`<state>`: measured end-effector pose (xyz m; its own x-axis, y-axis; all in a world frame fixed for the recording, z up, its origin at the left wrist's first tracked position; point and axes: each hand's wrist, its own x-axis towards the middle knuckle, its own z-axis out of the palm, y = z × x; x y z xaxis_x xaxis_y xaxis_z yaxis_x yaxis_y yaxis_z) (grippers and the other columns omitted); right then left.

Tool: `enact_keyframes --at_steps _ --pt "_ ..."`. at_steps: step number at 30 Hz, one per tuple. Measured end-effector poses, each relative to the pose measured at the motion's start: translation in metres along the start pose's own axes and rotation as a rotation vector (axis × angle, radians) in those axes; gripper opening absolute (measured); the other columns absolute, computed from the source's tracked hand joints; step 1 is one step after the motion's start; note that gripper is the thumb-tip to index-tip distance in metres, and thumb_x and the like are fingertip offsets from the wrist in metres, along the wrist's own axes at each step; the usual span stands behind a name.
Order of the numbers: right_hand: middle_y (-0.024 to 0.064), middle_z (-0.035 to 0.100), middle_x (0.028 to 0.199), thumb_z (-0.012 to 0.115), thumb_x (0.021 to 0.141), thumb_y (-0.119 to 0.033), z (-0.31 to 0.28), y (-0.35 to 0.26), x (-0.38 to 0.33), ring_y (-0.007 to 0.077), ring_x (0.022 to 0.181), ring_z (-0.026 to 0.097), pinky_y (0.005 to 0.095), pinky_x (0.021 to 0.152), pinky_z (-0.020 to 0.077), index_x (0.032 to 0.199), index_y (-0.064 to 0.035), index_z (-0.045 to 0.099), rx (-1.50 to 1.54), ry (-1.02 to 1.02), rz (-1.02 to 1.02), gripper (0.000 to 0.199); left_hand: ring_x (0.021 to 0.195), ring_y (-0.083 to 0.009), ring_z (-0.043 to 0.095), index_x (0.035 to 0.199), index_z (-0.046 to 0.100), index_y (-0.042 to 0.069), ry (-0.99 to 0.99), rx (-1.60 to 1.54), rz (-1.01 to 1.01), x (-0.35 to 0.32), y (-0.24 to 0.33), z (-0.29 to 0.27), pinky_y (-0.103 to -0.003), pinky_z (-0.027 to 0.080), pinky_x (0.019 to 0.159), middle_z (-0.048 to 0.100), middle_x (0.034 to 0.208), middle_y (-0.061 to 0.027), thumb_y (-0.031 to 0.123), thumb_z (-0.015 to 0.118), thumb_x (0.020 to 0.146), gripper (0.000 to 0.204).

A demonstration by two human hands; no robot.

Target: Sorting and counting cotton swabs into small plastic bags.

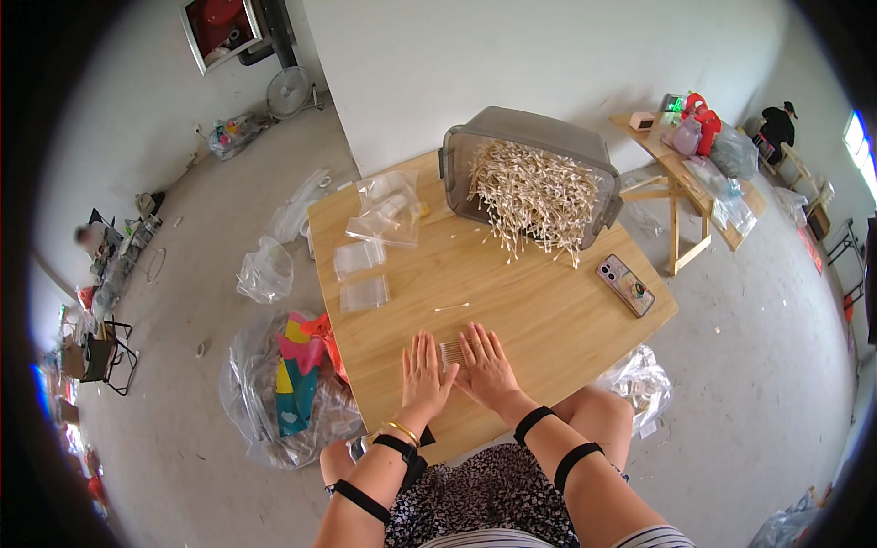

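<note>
A small row of cotton swabs [451,353] lies side by side on the wooden table [539,315], between my two hands. My left hand [424,376] rests at the row's left end, fingers stretched forward. At the right end is my right hand [489,367], its fingers also straight and its palm down; it covers part of the row. Both hands seem to touch the swabs' sides, and neither grasps anything. One loose cotton swab [452,308] lies just beyond the fingertips. Farther back, a grey plastic bin [534,128] lies tipped on its side, with a heap of cotton swabs [539,196] spilling from its mouth.
Small clear bags [364,292] and larger plastic bags [388,205] lie at the table's left. A phone [626,285] sits near the right edge. Full bags [251,393] stand on the floor beside the table. A second wooden table [671,169] is at back right; a person [776,128] is beyond it.
</note>
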<state>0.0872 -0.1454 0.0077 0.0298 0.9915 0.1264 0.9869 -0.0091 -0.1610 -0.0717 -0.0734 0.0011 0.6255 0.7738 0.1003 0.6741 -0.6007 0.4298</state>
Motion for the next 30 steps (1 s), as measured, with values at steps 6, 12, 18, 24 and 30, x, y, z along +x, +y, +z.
enact_keyframes --at_steps 6,12,18,24,30 --pt "0.0213 0.019 0.164 0.038 0.098 -0.063 -0.003 -0.002 0.000 0.0341 0.154 0.011 0.0466 0.126 0.0080 0.156 0.0021 0.024 -0.050 -0.074 0.016 0.088 0.151 -0.0355 0.020 0.156 0.026 0.002 -0.041 0.056 0.071 0.057 0.011 -0.012 -0.053 0.018 0.122 0.027 0.162 -0.0165 0.051 0.039 0.103 0.073" --pt "0.0211 0.017 0.164 0.036 0.098 -0.065 -0.008 -0.003 0.000 0.0340 0.154 0.010 0.0463 0.126 0.0076 0.156 0.0021 0.023 -0.039 -0.063 0.018 0.089 0.142 -0.0364 0.035 0.147 0.042 0.003 0.012 0.121 0.158 0.080 0.010 -0.004 -0.053 0.022 0.119 0.044 0.149 -0.0163 0.041 0.046 0.103 0.058" --pt "0.0234 0.016 0.164 0.051 0.094 -0.062 -0.014 0.012 -0.019 0.0351 0.154 0.010 0.0466 0.126 0.0089 0.156 0.0024 0.020 0.167 0.034 0.096 0.095 0.133 -0.0328 0.045 0.138 0.050 0.004 0.010 0.042 0.244 0.042 0.020 -0.007 -0.053 0.025 0.118 0.051 0.137 -0.0126 0.042 0.047 0.102 0.052" --pt "0.0232 0.013 0.164 0.057 0.090 -0.063 -0.024 0.020 -0.032 0.0351 0.154 0.010 0.0470 0.125 0.0093 0.157 0.0034 0.017 0.240 0.033 0.077 0.102 0.135 -0.0331 0.043 0.139 0.047 0.004 0.016 -0.074 0.188 0.012 0.015 -0.017 -0.056 0.022 0.119 0.049 0.139 -0.0149 0.043 0.047 0.102 0.053" --pt "0.0239 0.018 0.163 0.053 0.090 -0.067 -0.012 0.013 -0.014 0.0349 0.154 0.010 0.0472 0.125 0.0088 0.156 0.0053 0.017 0.156 0.018 0.136 0.104 0.153 -0.0339 0.016 0.153 0.026 -0.006 0.065 0.164 -0.032 -0.008 -0.003 -0.006 -0.056 0.004 0.123 0.026 0.160 -0.0209 0.057 0.034 0.102 0.082"
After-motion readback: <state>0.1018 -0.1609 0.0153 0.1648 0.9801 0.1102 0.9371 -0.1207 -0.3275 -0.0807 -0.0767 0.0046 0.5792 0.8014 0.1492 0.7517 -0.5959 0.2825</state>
